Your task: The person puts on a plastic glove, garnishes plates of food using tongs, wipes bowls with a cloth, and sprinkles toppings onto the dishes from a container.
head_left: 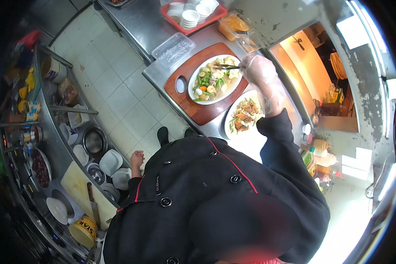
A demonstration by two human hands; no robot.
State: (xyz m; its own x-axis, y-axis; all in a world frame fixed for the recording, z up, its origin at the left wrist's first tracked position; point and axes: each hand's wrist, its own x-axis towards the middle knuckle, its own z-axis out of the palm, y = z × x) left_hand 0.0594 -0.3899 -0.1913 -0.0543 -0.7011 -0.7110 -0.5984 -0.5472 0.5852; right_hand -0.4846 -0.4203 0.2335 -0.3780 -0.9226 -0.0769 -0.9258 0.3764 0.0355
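Note:
My right hand [257, 70], in a clear plastic glove, is closed on metal tongs [226, 67]. The tongs' tips reach over an oval white plate [192, 90] of mixed vegetables, with green beans, carrot and pale florets. That plate rests on a reddish-brown wooden board [174, 92] with an oval hole. Beside the board, below my right forearm, lies a second white plate [228, 124] with browned strips and green pieces. My left hand [137, 158] hangs low at the left, away from the food, its fingers loosely curled with nothing visible in them.
A red tray [168, 16] of small white cups, a clear lid [174, 48] and a plastic tub [232, 26] stand on the steel counter. At the left, a counter holds bowls, a cutting board [77, 182], a knife [93, 204] and a yellow tub [83, 231]. Bottles line the right wall.

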